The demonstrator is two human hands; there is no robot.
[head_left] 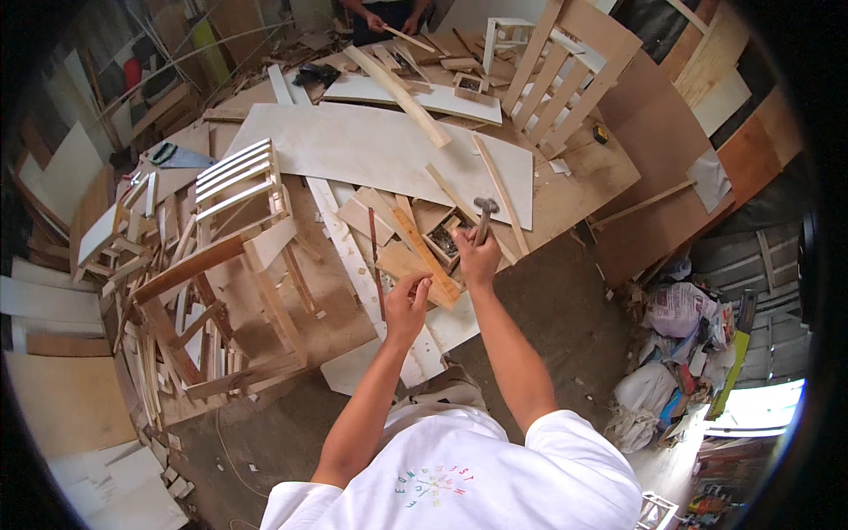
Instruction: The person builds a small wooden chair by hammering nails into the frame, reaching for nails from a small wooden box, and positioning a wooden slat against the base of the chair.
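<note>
My right hand (478,258) is wrapped round the handle of a hammer (486,207), its metal head up above the fist. Just beyond that hand, partly covered by it, is a small wooden box (439,237) with dark bits inside, too small to make out. My left hand (407,306) is closed with its fingertips pinched together; whatever they hold, if anything, is too small to tell. Beside the left hand a yellowish wooden strip (422,253) lies slanted over flat board offcuts (367,215). A thin reddish rod (377,269) lies to its left.
A slatted wooden chair frame (238,256) stands on the bench at left, near a handsaw (181,157). A big white panel (353,146) spans the middle. Another slatted frame (565,84) and a tape measure (601,133) are far right. Another person's hand (375,22) holds a wood strip beyond.
</note>
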